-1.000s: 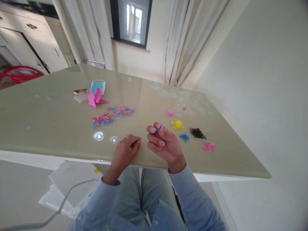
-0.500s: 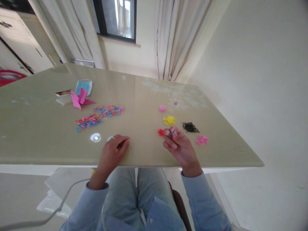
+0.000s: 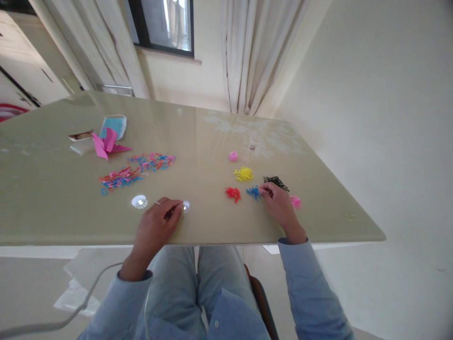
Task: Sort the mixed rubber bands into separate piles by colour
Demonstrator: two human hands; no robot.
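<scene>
My right hand [image 3: 279, 205] is at the right edge of a small pile of blue rubber bands [image 3: 253, 192], fingertips pinched together and touching it. Whatever lies between those fingertips is too small to make out. My left hand [image 3: 157, 222] rests on the table near its front edge, thumb and index finger pressed together; what they hold, if anything, is hidden. Around my right hand lie piles of red bands [image 3: 232, 194], yellow bands [image 3: 244, 174], black bands [image 3: 276, 182] and pink bands [image 3: 295, 202], the last partly covered by the hand.
Two mixed heaps of coloured bands, a nearer heap [image 3: 120, 178] and a farther heap [image 3: 153, 162], lie at the left. Behind them are a pink folded-paper piece [image 3: 108, 143] and a blue face mask [image 3: 113, 127]. A small pink round thing [image 3: 232, 156] sits beyond the yellow pile.
My right hand has turned over and moved from above the red and blue piles to the right side of the blue pile, bringing down the blue band it held. My left hand has hardly moved.
</scene>
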